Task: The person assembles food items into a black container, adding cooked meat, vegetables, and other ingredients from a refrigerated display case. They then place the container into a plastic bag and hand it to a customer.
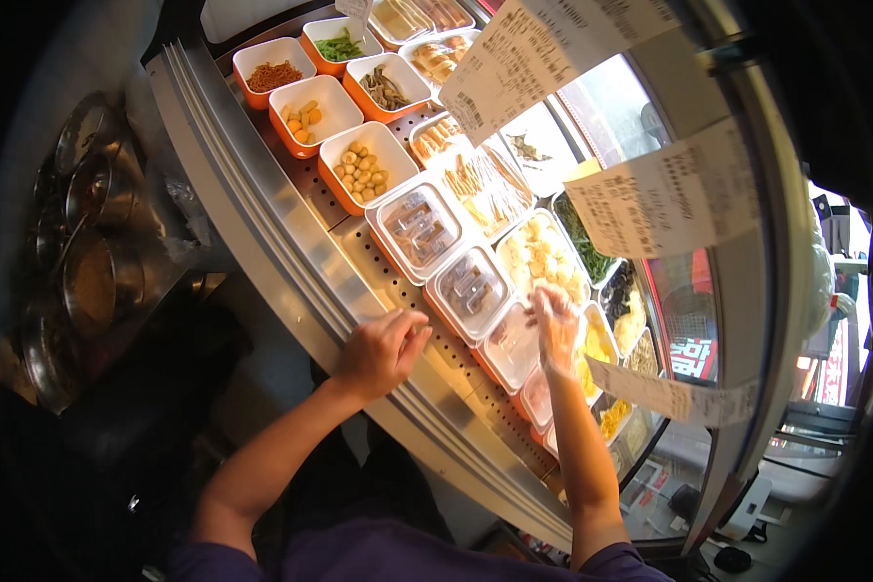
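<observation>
My left hand (388,350) is closed in a loose fist above the metal front edge of the display counter (335,267); nothing shows in it. Farther right, my right hand (555,325), seemingly in a clear plastic glove, reaches over the food boxes with fingers bent down. Glare hides whether they hold anything. Below that hand lies a lidded box (509,345) with pinkish contents. Just beyond is a tray (507,254) of pale yellow pieces. Two more orange boxes with clear lids, one farther (419,231) and one nearer (469,289), hold dark packed pieces.
Orange-and-white bowls, such as one with small round eggs (386,155), fill the far left of the counter. Printed paper slips (655,199) hang along the glass on the right. Metal pots (97,276) stand at the left.
</observation>
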The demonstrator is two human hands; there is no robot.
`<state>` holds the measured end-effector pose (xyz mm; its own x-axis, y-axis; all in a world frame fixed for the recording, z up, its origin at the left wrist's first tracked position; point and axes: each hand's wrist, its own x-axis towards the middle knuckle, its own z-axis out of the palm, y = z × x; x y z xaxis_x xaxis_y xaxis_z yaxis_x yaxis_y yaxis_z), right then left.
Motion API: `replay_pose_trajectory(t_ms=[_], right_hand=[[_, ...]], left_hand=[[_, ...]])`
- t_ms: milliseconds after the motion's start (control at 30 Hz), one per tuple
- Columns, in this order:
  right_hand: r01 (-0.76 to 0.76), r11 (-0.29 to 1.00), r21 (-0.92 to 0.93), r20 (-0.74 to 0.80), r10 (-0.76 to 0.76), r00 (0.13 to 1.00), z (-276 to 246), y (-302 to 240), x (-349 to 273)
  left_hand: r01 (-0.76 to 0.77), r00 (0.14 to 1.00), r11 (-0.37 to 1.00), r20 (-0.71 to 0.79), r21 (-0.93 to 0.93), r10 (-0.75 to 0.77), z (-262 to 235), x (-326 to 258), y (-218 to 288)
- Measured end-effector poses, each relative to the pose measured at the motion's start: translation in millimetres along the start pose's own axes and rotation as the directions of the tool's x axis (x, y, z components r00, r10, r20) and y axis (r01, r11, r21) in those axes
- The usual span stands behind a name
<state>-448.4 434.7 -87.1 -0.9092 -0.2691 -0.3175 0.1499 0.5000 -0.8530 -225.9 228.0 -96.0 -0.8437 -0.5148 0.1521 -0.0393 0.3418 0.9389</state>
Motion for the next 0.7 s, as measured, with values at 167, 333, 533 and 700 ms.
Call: replay_pose_trajectory(t_ms=[167,333,533,700], right_hand=[[-0.05,0.948,0.315,-0.076,0.078,0.994,8,74,283],[-0.094,0.955,0.282,-0.042,0.111,0.993,19,84,389],[-0.085,0.694,0.715,0.058,0.062,0.996,25,35,348],[0.196,0.805,0.561,-0.111,-0.162,0.981,-34,75,288]], left_hand=[[-0.132,0.985,0.986,-0.098,0.104,0.142,0,-1,2],[-0.137,0.959,0.978,-0.225,0.161,0.171,7,-7,-6],[-0.098,0.95,0.984,-0.281,0.15,0.138,13,-13,-1],[0.007,0.993,0.994,-0.12,0.108,0.006,15,-3,8]])
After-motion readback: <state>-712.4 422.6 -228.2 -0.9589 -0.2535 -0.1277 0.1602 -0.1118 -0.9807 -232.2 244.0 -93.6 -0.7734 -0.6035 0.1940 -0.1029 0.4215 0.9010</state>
